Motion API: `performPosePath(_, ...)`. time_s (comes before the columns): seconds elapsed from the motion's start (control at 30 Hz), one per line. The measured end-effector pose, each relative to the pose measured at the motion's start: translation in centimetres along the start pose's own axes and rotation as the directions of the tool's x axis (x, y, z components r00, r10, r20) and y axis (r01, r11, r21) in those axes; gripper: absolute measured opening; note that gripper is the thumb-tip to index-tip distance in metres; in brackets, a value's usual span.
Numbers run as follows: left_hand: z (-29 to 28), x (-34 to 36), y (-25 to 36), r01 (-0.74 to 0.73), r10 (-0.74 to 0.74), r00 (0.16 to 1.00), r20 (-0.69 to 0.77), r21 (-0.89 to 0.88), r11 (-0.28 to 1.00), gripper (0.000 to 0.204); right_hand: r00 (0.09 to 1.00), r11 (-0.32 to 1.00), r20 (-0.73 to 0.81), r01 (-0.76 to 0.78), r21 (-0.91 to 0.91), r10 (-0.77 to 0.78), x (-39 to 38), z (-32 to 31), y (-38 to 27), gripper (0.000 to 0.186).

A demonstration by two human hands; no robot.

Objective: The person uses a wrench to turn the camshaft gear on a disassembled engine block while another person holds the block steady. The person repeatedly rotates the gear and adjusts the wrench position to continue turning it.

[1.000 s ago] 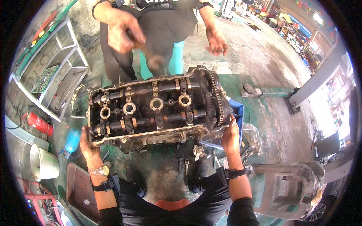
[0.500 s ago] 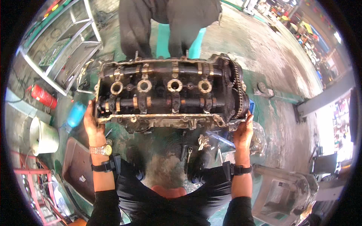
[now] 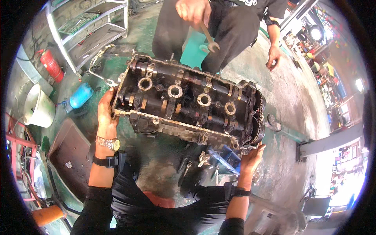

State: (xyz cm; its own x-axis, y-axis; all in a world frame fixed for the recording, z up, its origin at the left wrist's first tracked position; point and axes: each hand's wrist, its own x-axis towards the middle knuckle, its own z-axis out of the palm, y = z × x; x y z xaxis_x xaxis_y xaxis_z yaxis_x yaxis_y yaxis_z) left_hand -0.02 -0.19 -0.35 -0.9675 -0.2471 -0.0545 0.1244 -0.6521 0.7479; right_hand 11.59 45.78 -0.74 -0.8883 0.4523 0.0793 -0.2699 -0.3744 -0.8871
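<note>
A dark, oily engine cylinder head point(image 3: 188, 102) spans the space before me, its camshafts and round ports facing up and a timing chain point(image 3: 259, 117) at its right end. My left hand point(image 3: 106, 107) grips the left end, thumb up along the edge. My right hand point(image 3: 250, 159) is closed on the lower right corner, fingers partly hidden beneath the metal. The right end sits lower in view than the left. Across from me, a co-worker's hand point(image 3: 194, 11) holds an open-end wrench point(image 3: 211, 43) above the far edge; that person's other hand point(image 3: 273, 58) hangs free.
A brown tray point(image 3: 70, 152), a blue bottle point(image 3: 81, 97), a white bucket point(image 3: 39, 107) and a red fire extinguisher point(image 3: 51, 65) stand at left. Beneath the engine part lie a blue tray point(image 3: 225, 158) and a small wrench point(image 3: 188, 168). A metal shelf point(image 3: 88, 33) stands far left.
The cylinder head has turned clockwise, its right end dropping toward me, and both hands moved with it. The co-worker's hands and the wrench have come into view.
</note>
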Motion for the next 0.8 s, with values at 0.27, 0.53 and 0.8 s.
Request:
performPosePath(0.27, -1.0, 0.8, -0.5, 0.012, -0.008, 0.997, -0.071, 0.062, 0.998, 0.028, 0.968, 0.994, -0.226, -0.093, 0.058, 0.104, 0.6, -0.9, 0.2, 0.074)
performPosePath(0.53, -0.2, 0.0, 0.0, 0.009, -0.009, 1.000, -0.019, 0.014, 1.000, 0.028, 0.999, 0.995, 0.022, 0.048, -0.083, -0.047, -1.0, -2.0, -2.1, 0.082)
performPosePath(0.8, -0.1, 0.3, -0.1, 0.022, -0.027, 0.998, -0.063, -0.077, 0.997, 0.022, 0.987, 0.963, -0.075, 0.118, -0.242, -0.139, -5.6, -5.7, -7.9, 0.084)
